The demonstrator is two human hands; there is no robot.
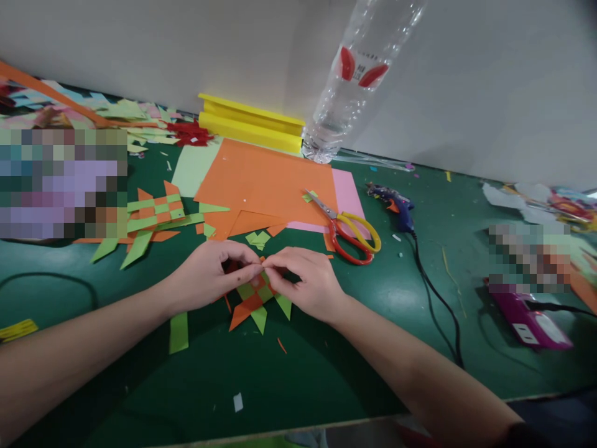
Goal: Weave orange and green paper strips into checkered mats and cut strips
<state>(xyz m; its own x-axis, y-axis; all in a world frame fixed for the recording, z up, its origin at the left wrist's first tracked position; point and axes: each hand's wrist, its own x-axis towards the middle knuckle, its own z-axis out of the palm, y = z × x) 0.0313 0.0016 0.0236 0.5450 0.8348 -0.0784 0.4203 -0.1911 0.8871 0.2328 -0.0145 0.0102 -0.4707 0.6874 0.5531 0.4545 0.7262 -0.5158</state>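
A woven paper piece (254, 300) of orange and light green strips, with pointed ends spreading from a checkered middle, lies low over the table in front of me. My left hand (217, 274) reaches it from the left, thumb and forefinger pinched at its upper edge. Coming from the right, my right hand (305, 280) pinches at the same spot, so the fingertips of both hands nearly meet. The hands cover part of the weave, and the exact bit of paper between the fingertips is hard to see. Small green paper scraps (258, 239) lie just beyond.
Left stands a second woven piece (161, 210). Behind are orange sheets (270, 180), scissors (352, 233), a yellow folded strip (252, 127) and a tall clear bottle (354, 81). Right lie a corded glue gun (396, 206) and a magenta power strip (527, 320). Scraps pile up back left.
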